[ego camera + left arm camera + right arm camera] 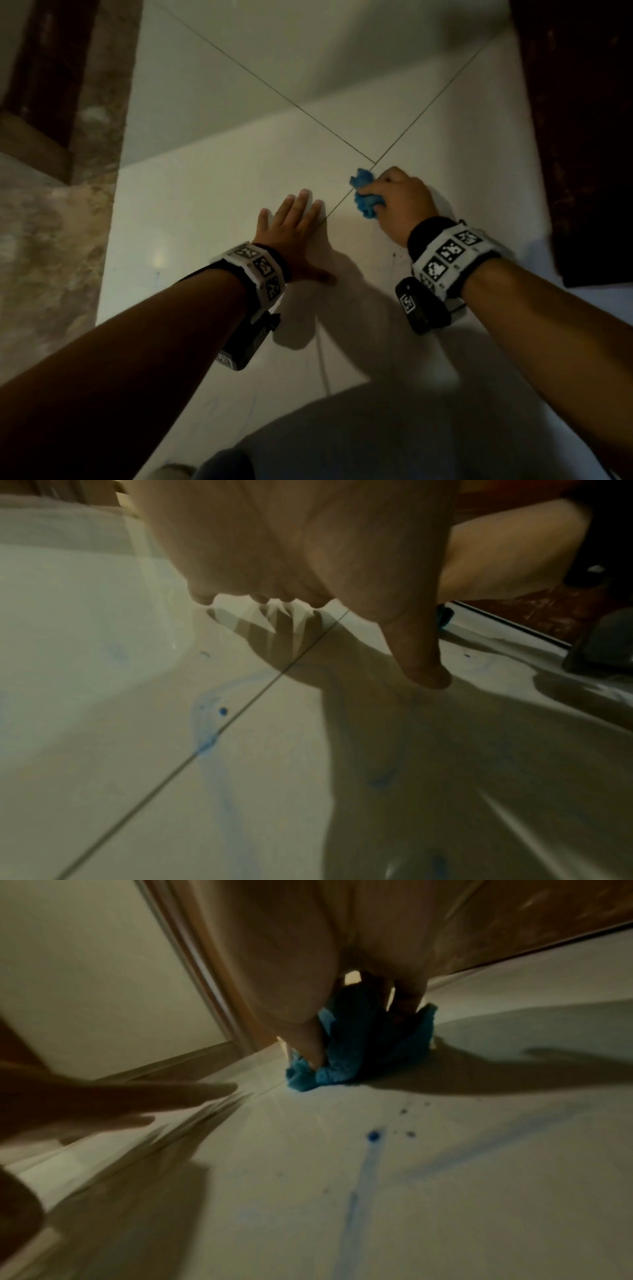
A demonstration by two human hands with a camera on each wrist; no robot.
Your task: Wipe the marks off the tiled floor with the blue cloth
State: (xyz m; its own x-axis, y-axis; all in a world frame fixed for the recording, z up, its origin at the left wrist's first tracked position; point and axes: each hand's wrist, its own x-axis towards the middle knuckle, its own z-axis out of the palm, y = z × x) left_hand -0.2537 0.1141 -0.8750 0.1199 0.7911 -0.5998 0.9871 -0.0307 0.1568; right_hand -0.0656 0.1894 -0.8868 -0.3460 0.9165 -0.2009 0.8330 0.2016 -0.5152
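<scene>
My right hand (394, 202) grips the crumpled blue cloth (364, 197) and holds it down on the white tiled floor (212, 192), just below where two grout lines cross (375, 162). The right wrist view shows the cloth (342, 1066) bunched under my fingers, with blue dots and smeared streaks (371, 1137) on the tile nearer the wrist. My left hand (291, 222) lies flat on the floor, fingers spread, left of the cloth. Under it, the left wrist view shows a blue smear (209, 739) and a blue dot (223, 711) along a grout line.
A dark wooden panel (582, 137) stands along the right edge of the floor, a mottled brown wall or frame (68, 171) along the left. My knees (342, 445) are at the bottom of the head view. Small dark specks (399, 255) lie near my right wrist.
</scene>
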